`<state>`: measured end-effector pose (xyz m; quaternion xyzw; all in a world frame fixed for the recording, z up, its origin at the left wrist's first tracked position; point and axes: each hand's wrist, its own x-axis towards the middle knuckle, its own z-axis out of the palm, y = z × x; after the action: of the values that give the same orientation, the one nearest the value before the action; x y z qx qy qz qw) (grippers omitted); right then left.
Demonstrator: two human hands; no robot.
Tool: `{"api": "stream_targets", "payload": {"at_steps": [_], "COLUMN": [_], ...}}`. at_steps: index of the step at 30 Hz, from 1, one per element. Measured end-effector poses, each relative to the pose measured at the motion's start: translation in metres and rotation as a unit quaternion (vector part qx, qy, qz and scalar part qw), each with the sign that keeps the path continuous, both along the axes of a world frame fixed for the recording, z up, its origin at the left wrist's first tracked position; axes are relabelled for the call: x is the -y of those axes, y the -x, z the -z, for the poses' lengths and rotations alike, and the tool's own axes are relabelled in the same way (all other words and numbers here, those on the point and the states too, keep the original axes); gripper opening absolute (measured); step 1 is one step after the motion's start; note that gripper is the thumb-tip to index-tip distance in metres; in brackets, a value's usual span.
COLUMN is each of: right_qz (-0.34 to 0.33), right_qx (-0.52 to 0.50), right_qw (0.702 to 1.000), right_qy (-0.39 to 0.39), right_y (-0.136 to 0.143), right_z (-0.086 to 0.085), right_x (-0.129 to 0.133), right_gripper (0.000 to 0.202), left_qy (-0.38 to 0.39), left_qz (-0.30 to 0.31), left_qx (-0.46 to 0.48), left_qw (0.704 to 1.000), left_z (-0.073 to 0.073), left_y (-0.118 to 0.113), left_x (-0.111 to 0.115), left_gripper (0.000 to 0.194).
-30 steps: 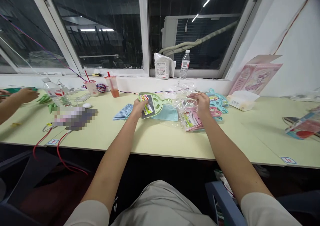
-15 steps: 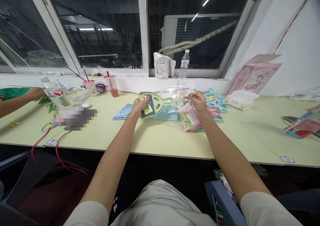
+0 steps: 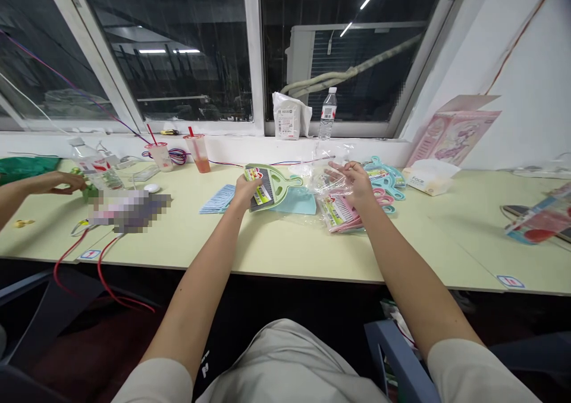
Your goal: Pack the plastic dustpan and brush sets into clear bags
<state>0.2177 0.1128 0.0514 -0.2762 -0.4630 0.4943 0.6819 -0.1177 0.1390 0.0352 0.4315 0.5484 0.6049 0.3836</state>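
Observation:
My left hand (image 3: 245, 192) grips a small green dustpan (image 3: 281, 183) with a dark-bristled brush and a printed label, holding it tilted above the table. A clear plastic bag (image 3: 328, 177) hangs at the fingers of my right hand (image 3: 357, 183), which lie partly behind its film. Beneath that hand is a pink dustpan set (image 3: 341, 211) in clear wrapping. Blue dustpan sets (image 3: 382, 176) lie just beyond it. Below the green dustpan are a light blue sheet (image 3: 297, 202) and a fanned stack of blue-white striped pieces (image 3: 217, 200).
A co-worker's hand (image 3: 62, 183) reaches in from the left, near a large water bottle (image 3: 96, 165). Two drink cups (image 3: 198, 153) stand by the window wall. To the right are a tissue pack (image 3: 430, 177) and a pink box (image 3: 457, 132). The table's front edge runs below my forearms.
My right hand's fingers have spread from a pinch and moved behind the bag's film. The green dustpan stays in my left hand. The co-worker's hand has shifted lower and slightly right.

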Motion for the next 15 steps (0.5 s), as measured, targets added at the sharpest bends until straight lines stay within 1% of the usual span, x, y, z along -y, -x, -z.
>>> {"api": "stream_targets", "payload": {"at_steps": [2,4,7,11,15], "right_qz": [-0.031,-0.045,-0.040,-0.046,-0.043], "right_qx": [-0.013,-0.016,-0.014,-0.015,-0.010], "right_qw": [0.999,0.999,0.999,0.999,0.998], "right_qy": [0.000,0.000,-0.002,-0.001,0.033], "right_y": [0.0018,0.0036,0.0047,0.0047,0.0060], "right_z": [-0.0014,-0.0022,-0.0022,-0.0001,0.0034], "right_x": [0.0033,0.0057,0.0066,0.0049,0.0029], "right_gripper": [0.033,0.035,0.039,0.043,0.049], "left_qy": [-0.005,-0.015,-0.026,-0.010,-0.007], "left_qz": [0.014,0.024,0.030,0.047,0.074], "left_qx": [0.003,0.004,0.006,0.021,0.047], "left_qw": [1.000,1.000,0.999,0.999,0.996], "left_z": [-0.0006,-0.0009,-0.0008,-0.0001,-0.0004], "left_y": [-0.0023,-0.0037,-0.0037,-0.0023,-0.0014], "left_x": [0.0010,0.0013,0.0008,-0.0005,-0.0012], "left_gripper": [0.036,0.035,0.036,0.039,0.043]}}
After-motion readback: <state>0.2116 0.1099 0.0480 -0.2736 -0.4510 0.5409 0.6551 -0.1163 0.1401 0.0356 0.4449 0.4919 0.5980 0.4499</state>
